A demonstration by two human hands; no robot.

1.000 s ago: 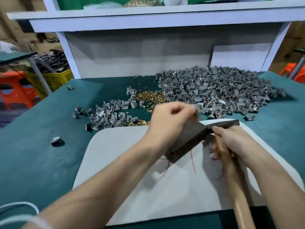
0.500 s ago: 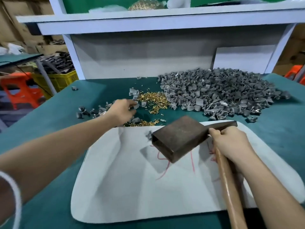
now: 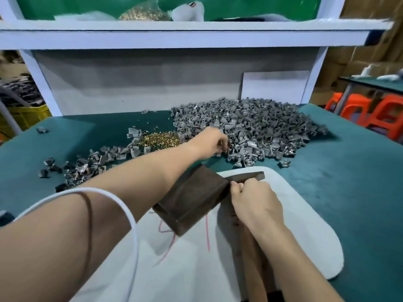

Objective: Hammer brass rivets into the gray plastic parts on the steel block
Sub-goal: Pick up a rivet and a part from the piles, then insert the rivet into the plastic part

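Observation:
My left hand [image 3: 212, 141] reaches across to the near left edge of the big heap of gray plastic parts [image 3: 261, 127], fingers pinched down on one gray part there. A small pile of brass rivets [image 3: 161, 139] lies just left of that hand. My right hand [image 3: 254, 201] grips the wooden handle [image 3: 254, 271] of a hammer right below its head. The large dark rectangular steel head [image 3: 192, 199] hangs tilted over the white mat [image 3: 305, 225] and casts a shadow on it. I cannot make out a separate steel block.
A smaller scatter of gray parts [image 3: 91, 164] lies at the left on the green tabletop [image 3: 349, 171]. A white shelf frame [image 3: 174, 38] stands behind the heap. Orange stools [image 3: 370, 114] are at the far right, a yellow crate [image 3: 26, 115] at the far left.
My left hand left the block, went to the small scatter at the left, then swung right to the edge of the big heap. The hammer has stayed over the mat.

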